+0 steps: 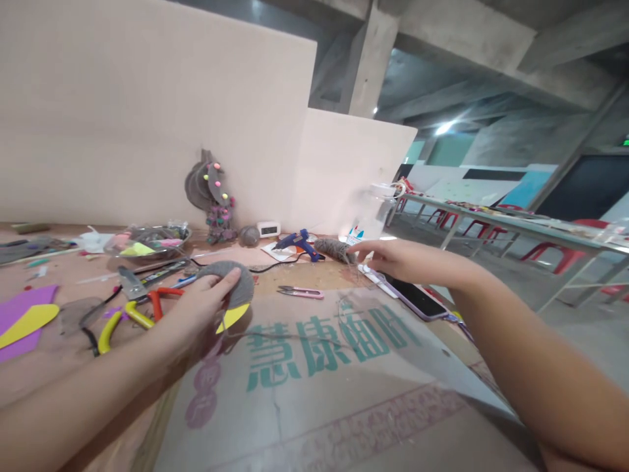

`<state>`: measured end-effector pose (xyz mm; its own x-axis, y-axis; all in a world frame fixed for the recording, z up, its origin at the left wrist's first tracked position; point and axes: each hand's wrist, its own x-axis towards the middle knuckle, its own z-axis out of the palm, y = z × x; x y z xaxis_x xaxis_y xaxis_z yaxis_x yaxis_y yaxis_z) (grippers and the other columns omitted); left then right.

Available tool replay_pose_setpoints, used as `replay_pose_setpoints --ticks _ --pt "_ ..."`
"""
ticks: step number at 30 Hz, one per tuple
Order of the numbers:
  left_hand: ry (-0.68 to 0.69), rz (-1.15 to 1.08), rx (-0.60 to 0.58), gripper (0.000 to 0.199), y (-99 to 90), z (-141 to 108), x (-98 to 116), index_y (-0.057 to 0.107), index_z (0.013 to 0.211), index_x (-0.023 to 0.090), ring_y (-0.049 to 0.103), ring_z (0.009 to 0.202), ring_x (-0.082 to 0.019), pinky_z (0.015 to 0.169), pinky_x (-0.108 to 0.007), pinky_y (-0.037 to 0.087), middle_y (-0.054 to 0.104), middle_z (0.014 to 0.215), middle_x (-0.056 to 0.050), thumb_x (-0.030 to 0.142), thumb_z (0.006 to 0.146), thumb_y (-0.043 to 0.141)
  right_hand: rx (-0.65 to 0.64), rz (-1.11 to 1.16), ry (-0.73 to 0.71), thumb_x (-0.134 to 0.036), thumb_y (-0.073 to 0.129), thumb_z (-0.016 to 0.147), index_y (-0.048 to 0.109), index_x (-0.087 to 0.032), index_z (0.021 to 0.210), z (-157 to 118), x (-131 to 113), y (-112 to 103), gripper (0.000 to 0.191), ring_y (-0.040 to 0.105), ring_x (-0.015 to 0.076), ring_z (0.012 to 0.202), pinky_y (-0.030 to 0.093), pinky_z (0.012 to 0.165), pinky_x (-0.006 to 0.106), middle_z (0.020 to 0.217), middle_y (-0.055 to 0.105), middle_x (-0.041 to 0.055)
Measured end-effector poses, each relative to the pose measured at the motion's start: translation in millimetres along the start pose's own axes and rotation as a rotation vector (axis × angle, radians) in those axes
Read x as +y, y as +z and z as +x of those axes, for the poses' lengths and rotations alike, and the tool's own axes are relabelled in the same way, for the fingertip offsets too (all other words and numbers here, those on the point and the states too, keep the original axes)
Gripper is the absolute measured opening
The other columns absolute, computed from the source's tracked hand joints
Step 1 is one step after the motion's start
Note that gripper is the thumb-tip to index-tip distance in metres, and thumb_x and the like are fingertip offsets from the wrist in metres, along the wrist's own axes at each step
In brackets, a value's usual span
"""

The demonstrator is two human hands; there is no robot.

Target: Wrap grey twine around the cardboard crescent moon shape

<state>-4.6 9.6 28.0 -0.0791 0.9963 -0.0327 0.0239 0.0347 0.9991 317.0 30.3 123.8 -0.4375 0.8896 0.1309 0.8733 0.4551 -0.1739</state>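
Observation:
My left hand (213,298) grips a flat, rounded piece (243,282) wrapped in grey yarn. A bare yellow section (233,318) shows at its lower edge. My right hand (383,255) reaches to a roll of grey yarn (334,250), its fingers closed at the roll's near end. A thin strand runs loosely across the printed sheet between the two hands. Between them lie pink-handled thread snips (301,292). Just behind is a blue glue gun (299,244) on a white pad.
Pliers with yellow handles (111,331) and a phone (417,296) flank the printed sheet (314,406). A clear bowl (147,241), purple and yellow sheets (29,321), a small clock (268,229) and a decorated grey craft piece (211,190) stand farther back. A pale partition rises behind.

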Motion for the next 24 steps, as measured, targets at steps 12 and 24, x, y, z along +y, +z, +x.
replay_pose_setpoints --ticks 12,24 --pt "-0.018 0.182 -0.046 0.041 2.1 4 -17 0.06 0.061 0.014 0.054 0.052 -0.015 0.047 -0.023 0.039 0.061 0.057 0.0 0.054 0.069 0.058 0.115 -0.308 0.339 -0.027 0.053 0.081 0.06 -0.016 0.104 78 78 57 0.027 0.058 0.023 0.093 0.041 0.075 0.029 0.103 0.064 0.0116" --pt "-0.055 0.137 -0.028 0.036 7.0 -2 -12 0.058 0.053 0.017 0.051 0.045 -0.014 0.041 -0.023 0.037 0.058 0.049 0.002 0.05 0.066 0.063 0.188 -0.316 0.393 -0.029 0.05 0.088 0.051 -0.015 0.114 118 74 97 0.03 0.057 0.0186 0.096 0.049 0.08 0.039 0.114 0.054 0.0081"
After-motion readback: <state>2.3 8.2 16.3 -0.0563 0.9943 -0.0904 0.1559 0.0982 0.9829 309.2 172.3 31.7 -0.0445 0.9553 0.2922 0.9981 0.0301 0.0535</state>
